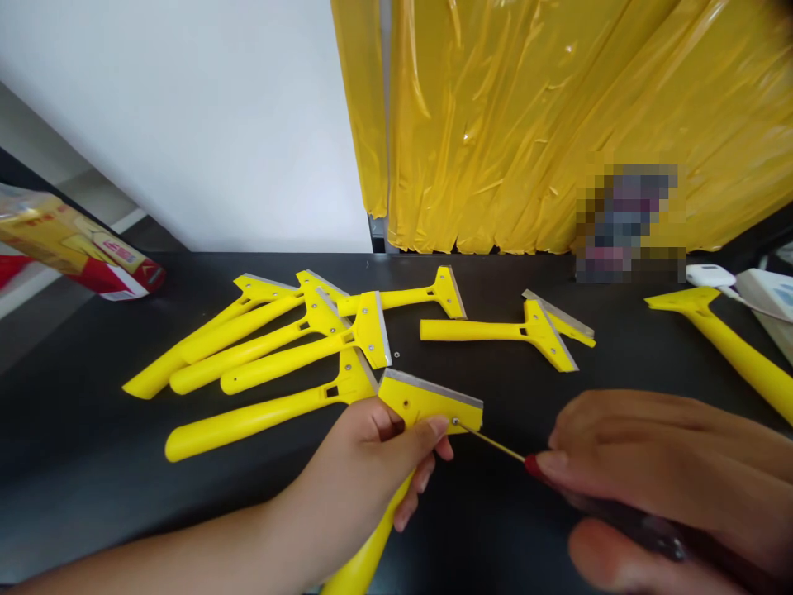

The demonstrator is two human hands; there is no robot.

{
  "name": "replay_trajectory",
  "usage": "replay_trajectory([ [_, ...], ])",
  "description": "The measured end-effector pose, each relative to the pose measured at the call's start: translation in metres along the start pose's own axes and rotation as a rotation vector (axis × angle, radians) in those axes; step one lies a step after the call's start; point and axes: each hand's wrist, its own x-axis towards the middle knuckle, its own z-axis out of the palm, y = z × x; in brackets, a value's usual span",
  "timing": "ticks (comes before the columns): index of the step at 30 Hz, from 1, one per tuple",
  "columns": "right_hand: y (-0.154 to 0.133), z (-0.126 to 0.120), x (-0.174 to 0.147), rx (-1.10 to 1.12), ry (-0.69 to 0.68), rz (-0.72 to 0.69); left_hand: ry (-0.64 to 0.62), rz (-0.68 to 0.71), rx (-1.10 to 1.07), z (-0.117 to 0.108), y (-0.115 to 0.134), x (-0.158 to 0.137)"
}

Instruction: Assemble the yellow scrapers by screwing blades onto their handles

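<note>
My left hand (384, 454) is wrapped round the neck of a yellow scraper (427, 402), its thumb pressed on the head. A metal blade strip runs along the head's upper edge. One hole in the head shows no screw; at the right side sits a small screw (455, 421). The tip of a screwdriver (496, 445) touches that screw. My right hand (657, 471) is closed round the screwdriver's dark red handle. Several more yellow scrapers (285, 364) lie in a cluster beyond my left hand. A small nut or screw (397, 354) lies beside them.
On the black table (92, 496), a scraper (489, 330) lies with a loose head plate (570, 322) against it. Another scraper (737, 355) is at the right, near a white device (709, 277). A red and gold package (80, 240) lies left. Yellow plastic sheeting (526, 124) hangs behind.
</note>
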Motion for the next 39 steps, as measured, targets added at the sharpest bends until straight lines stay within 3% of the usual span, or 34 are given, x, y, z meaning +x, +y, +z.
replay_trajectory([
  [4, 0.000, 0.007, 0.000, -0.108, 0.086, 0.006, -0.019, -0.003, 0.027, 0.002, 0.000, 0.000],
  [11, -0.008, 0.005, 0.016, -0.272, -0.008, -0.157, -0.042, 0.001, 0.060, 0.004, -0.001, 0.001],
  [16, -0.011, 0.003, 0.014, -0.242, -0.030, -0.139, -0.042, 0.025, 0.063, 0.002, -0.003, 0.002],
  [20, -0.011, -0.004, 0.008, -0.150, -0.021, -0.036, -0.030, 0.014, 0.060, 0.003, -0.003, 0.000],
  [27, -0.002, -0.007, 0.015, 0.319, -0.161, -0.002, 0.003, -0.022, 0.060, 0.003, 0.004, -0.002],
  [32, -0.002, -0.005, 0.017, 0.287, -0.182, -0.108, -0.014, -0.004, 0.026, 0.002, 0.002, -0.001],
  [36, -0.004, -0.004, 0.017, 0.322, -0.089, -0.036, -0.020, 0.000, 0.034, 0.002, 0.000, -0.001],
  [39, -0.004, -0.006, 0.016, 0.275, -0.121, -0.028, -0.020, 0.008, 0.048, 0.002, 0.000, -0.002],
])
